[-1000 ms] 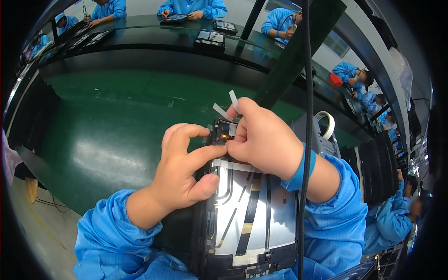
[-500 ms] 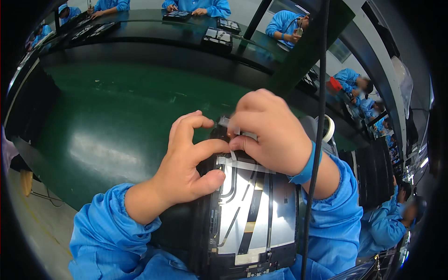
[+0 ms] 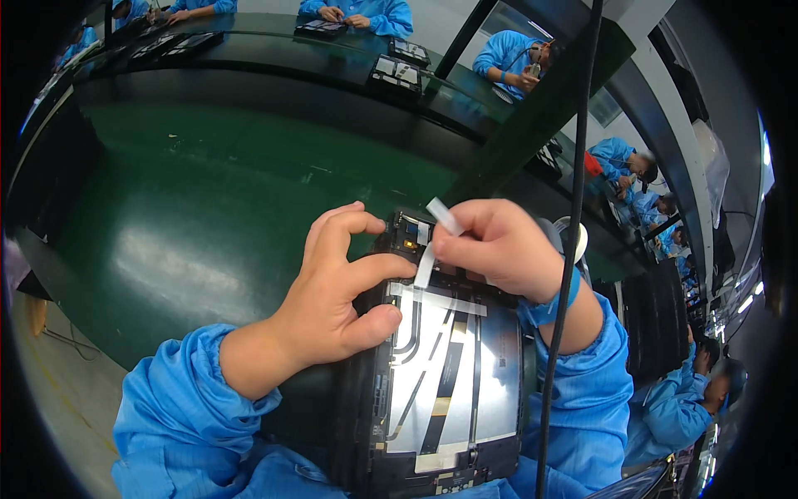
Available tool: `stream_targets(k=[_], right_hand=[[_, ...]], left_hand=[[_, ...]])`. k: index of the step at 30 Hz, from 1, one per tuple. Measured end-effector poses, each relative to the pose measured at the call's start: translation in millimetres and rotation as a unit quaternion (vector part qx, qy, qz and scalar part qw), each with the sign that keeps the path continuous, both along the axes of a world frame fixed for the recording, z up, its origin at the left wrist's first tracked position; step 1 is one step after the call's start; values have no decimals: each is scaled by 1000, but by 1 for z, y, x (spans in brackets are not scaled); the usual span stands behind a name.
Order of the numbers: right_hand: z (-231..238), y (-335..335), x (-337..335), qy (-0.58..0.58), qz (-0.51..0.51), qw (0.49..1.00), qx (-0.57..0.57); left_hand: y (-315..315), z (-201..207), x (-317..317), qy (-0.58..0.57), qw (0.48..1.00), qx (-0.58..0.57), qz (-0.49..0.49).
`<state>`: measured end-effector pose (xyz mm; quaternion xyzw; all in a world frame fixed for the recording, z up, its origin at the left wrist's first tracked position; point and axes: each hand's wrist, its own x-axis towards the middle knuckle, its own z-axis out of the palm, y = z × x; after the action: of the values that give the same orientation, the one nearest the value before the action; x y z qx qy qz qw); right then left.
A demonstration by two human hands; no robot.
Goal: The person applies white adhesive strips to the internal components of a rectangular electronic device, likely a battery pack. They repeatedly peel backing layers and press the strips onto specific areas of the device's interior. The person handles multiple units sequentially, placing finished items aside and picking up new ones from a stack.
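Across the glossy dark-green desk (image 3: 208,224), a long black conveyor-like bench carries other dark devices, with blue-coated people seated along it and to the right. Nearest the person lies an opened black tablet with a silvery inner plate (image 3: 449,374), its long axis running away from the body, top end pointing toward the bench. At that top end the left hand (image 3: 332,299) grips the tablet's left edge, while the right hand (image 3: 499,245) holds a thin white tape strip (image 3: 432,241) in a narrow pinch grip. A black cable (image 3: 565,249) hangs right of the tablet.
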<state>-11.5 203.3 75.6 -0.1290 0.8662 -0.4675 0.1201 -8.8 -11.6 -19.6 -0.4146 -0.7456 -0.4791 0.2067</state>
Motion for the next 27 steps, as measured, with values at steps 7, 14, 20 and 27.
stream_targets(k=[7, 14, 20, 27], right_hand=[[8, -10, -3, 14, -9, 988, 157], [8, -17, -5, 29, -46, 971, 235], [21, -25, 4, 92, -92, 937, 324], [-6, -7, 33, 249, 35, 964, 83]], left_hand=[[1, 0, 2, -15, 1000, -5, -7], [2, 0, 3, -19, 1000, -9, -6], [-1, 4, 5, -11, 1000, -18, 18], [1, 1, 5, -1, 1000, -20, 14]])
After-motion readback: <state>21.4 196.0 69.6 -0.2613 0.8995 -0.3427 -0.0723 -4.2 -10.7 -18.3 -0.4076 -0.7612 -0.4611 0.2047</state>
